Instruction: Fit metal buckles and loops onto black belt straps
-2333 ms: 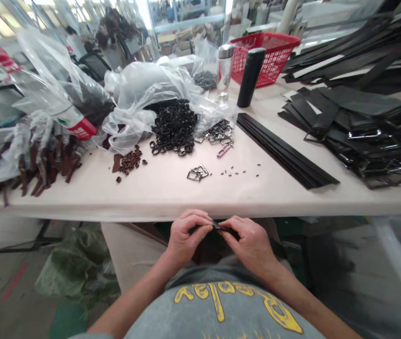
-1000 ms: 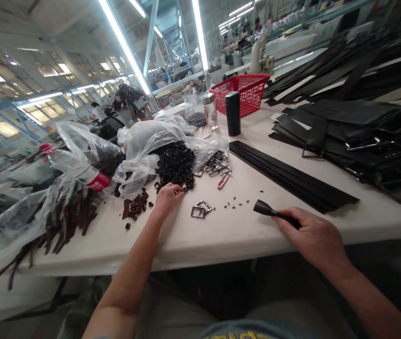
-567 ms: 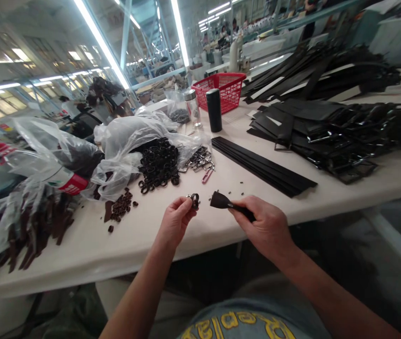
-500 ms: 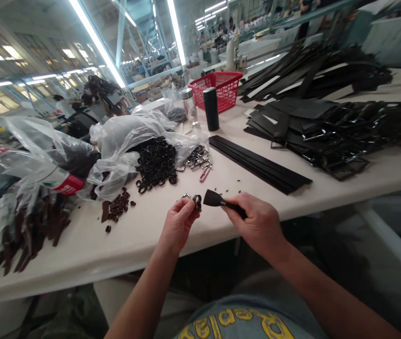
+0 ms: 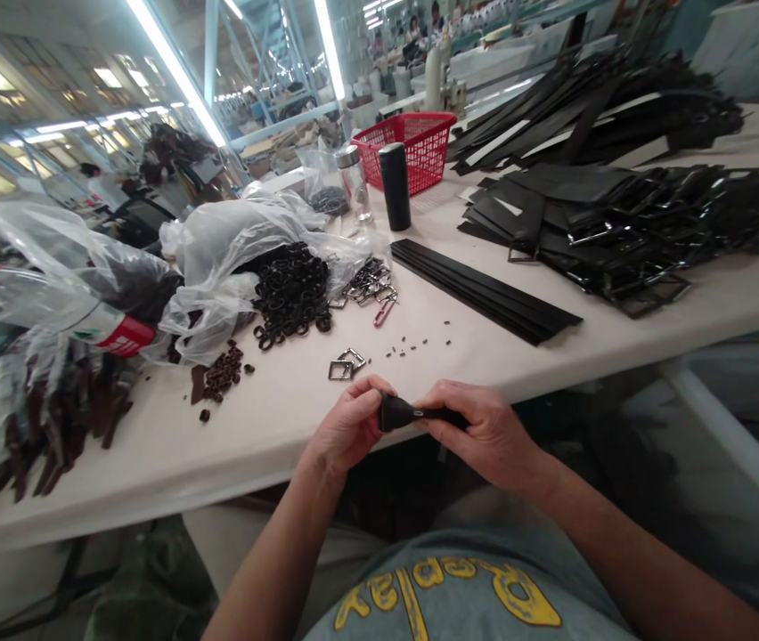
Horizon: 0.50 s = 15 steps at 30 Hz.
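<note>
Head camera view: both hands meet near the front edge of the pale table (image 5: 286,392), with a black strap (image 5: 398,414) between them. The left hand (image 5: 349,427) has its fingers closed on the strap's broad, flared end, thumb on the near side; whether it also holds a loop cannot be told. The right hand (image 5: 479,427) is closed around the narrower part, thumb and forefinger pinching just beside a small shiny spot. Below, the grey shirt (image 5: 353,614) carries yellow letters (image 5: 446,592), upside down to the camera, that read "Replay". At the left, a clear plastic bottle lies tilted; its red label (image 5: 126,336) bears white marks too blurred to read. Beyond the hands lie two overlapping rectangular buckles (image 5: 340,369) and scattered tiny metal bits (image 5: 403,347). Farther back are a pink piece (image 5: 384,311), a heap of metal buckles (image 5: 371,280), a pile of black loops (image 5: 292,289) and, to its left, small brown loops (image 5: 223,374). Flat black strips (image 5: 479,285) lie on the right. Behind them, a dark flask (image 5: 395,187) stands upright between a glass bottle (image 5: 354,182) and a red basket (image 5: 443,147).
</note>
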Motion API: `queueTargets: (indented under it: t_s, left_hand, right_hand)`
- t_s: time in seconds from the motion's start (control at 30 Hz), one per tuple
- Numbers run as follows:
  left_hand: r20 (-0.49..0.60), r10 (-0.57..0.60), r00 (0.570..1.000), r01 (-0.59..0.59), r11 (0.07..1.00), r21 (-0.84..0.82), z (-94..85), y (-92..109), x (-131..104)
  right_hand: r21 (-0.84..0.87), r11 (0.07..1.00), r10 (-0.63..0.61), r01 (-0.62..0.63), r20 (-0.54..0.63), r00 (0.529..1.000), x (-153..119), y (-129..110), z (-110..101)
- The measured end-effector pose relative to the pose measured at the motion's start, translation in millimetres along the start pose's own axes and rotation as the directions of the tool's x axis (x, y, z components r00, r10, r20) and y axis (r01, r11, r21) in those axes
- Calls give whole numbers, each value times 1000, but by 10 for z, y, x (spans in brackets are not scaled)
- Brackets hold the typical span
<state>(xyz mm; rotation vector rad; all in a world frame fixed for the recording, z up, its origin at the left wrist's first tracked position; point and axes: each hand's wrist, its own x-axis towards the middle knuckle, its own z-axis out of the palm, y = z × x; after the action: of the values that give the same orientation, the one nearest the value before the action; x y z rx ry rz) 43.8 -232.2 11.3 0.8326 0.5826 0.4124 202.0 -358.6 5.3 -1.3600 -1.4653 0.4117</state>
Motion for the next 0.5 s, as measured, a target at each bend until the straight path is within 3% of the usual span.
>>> queueTargets:
  t_s: [0.07,0.13,0.23,0.3,0.5]
  left_hand:
    - [47,-70,996,70,998,10,13,-18,-21]
    - [21,-81,996,81,996,22,46,-64,-25]
    - [-150,78,986,-75,997,29,123,-188,-22]
    - [-201,167,965,-162,986,40,176,-293,-30]
    - [-80,158,984,-152,985,77,269,-534,-96]
  right_hand:
    - [-4,1000,-6,6,35,999,-44,-5,-3]
    - [-56,998,5,-4,14,1000,-89,0,9]
    - [-194,979,40,-58,-96,995,-140,15,43]
    - [-265,960,57,-92,-138,989,-155,18,71]
    - [-379,923,-4,-62,-170,985,-162,-13,180]
